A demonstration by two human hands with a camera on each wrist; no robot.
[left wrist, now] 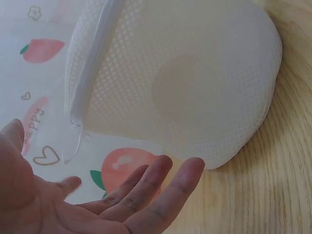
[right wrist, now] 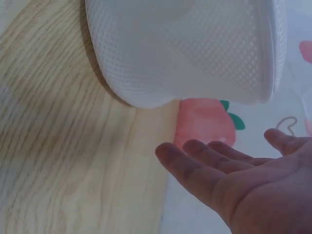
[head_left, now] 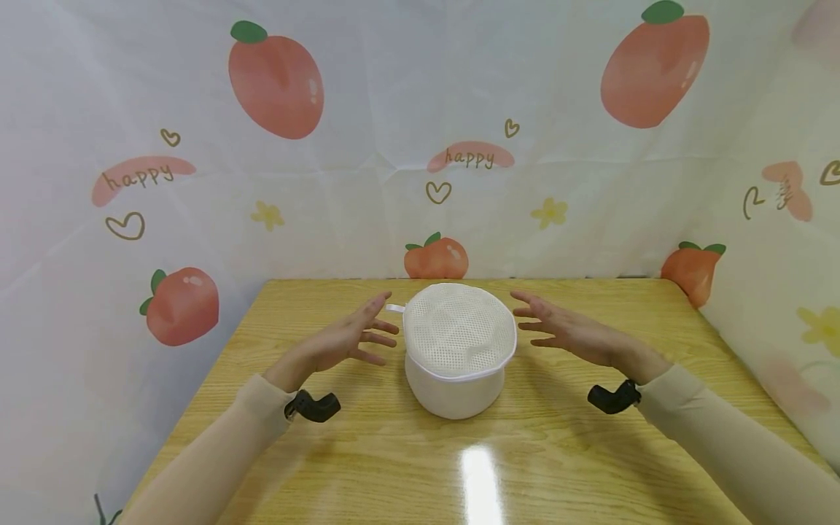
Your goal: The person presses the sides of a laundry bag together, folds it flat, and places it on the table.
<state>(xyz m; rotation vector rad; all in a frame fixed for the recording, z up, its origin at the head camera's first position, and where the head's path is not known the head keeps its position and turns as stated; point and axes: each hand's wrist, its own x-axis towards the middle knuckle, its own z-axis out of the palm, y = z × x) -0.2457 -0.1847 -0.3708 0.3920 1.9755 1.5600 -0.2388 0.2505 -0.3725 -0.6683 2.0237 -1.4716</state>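
A round white mesh laundry bag [head_left: 459,332] stands upright on the wooden table, its zipped top facing up and slightly dented. A small white loop [head_left: 395,308] sticks out from its left side. My left hand [head_left: 351,339] hovers at the bag's left, fingers spread and palm turned toward it. On the opposite side my right hand [head_left: 571,332] mirrors it, fingers extended toward the bag. Both wrist views show a gap between the fingers and the mesh wall. In the left wrist view the zipper edge [left wrist: 92,63] and a round darker patch on the mesh show.
The wooden table [head_left: 315,467] reaches back to a white cloth backdrop [head_left: 367,87] printed with fruit, hearts and the word happy. The cloth also hangs along the left and right sides. A black camera mount [head_left: 613,399] sits on each wrist.
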